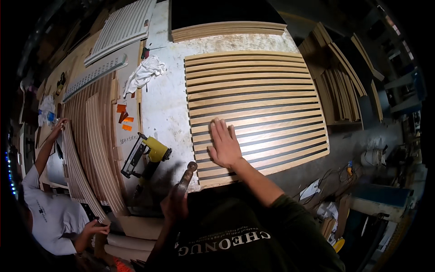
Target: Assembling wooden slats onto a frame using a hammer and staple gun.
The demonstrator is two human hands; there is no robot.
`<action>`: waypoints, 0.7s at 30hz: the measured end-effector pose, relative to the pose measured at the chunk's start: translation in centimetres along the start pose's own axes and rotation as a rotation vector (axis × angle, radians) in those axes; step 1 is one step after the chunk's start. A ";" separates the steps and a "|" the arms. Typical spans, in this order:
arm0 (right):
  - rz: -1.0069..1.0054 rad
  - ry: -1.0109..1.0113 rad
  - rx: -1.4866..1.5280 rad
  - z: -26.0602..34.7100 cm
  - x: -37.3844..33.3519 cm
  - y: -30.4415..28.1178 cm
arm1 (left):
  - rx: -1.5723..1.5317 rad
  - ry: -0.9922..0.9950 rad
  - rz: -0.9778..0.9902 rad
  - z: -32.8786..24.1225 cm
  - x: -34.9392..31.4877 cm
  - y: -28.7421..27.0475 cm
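Note:
A slatted wood panel (258, 109), light oak strips with dark gaps between them, lies flat on the white worktable in front of me. My right hand (225, 146) rests on its near left part, palm down with the fingers stretched out. Close to the panel's near left corner, my left hand (173, 207) is in shadow, closed around a hammer (186, 174) whose rounded metal end points up. Left of the hammer, a yellow and black nail gun (155, 149) lies on the table.
Stacked black-topped boards (226, 31) sit at the table's far end. A white cloth (146, 72) and orange pieces (122, 109) lie to the left. Beyond them, a co-worker (56, 213) holds long slatted strips (81, 167). Boards (340, 90) lean at right; cables (337, 172) trail on the floor.

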State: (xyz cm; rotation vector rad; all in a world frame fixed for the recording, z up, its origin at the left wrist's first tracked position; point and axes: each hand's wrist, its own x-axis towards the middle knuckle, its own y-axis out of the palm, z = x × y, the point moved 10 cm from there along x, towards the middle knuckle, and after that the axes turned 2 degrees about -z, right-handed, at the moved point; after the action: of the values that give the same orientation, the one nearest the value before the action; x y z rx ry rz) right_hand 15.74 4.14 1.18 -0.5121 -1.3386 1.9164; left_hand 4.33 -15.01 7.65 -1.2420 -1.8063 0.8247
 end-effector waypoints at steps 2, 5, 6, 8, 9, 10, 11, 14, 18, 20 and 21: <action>-0.001 0.024 -0.010 -0.3 0.8 0.3 | 0.138 0.100 -0.049 -0.7 0.6 0.8; 0.016 0.024 -0.007 -0.3 1.3 0.5 | 0.143 -0.359 0.555 4.7 0.2 7.9; 0.035 0.029 -0.002 -0.2 1.3 0.8 | 0.145 -0.358 0.560 4.9 0.4 7.9; 0.064 0.050 0.007 -0.6 0.9 1.0 | 0.016 -0.242 0.327 2.9 1.7 5.4; 0.045 0.043 0.009 -0.7 0.9 0.8 | 0.016 -0.300 0.328 3.1 1.4 4.9; 0.021 0.036 0.011 -0.8 1.0 0.4 | 0.017 -0.296 0.336 2.1 2.2 4.5; 0.023 0.039 0.015 -0.8 1.0 0.4 | -0.038 -0.219 0.149 0.2 4.1 2.5; 0.022 0.033 0.035 -0.5 1.1 0.2 | -0.003 -0.201 0.093 2.5 2.9 4.6; 0.037 0.044 0.063 -1.6 1.2 1.2 | 0.157 -0.279 0.394 2.9 4.6 6.8; 0.023 0.033 0.040 -1.3 1.0 0.6 | 0.183 -0.430 0.438 4.9 3.1 7.0; 0.026 0.034 0.050 -1.2 0.9 0.4 | 0.121 -0.271 0.172 3.4 4.3 5.2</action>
State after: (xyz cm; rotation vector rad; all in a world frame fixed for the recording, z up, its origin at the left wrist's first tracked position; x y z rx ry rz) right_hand 15.85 5.46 0.43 -0.5383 -1.2651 1.9486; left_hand 2.75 -9.64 2.68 -1.2673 -1.8444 1.2311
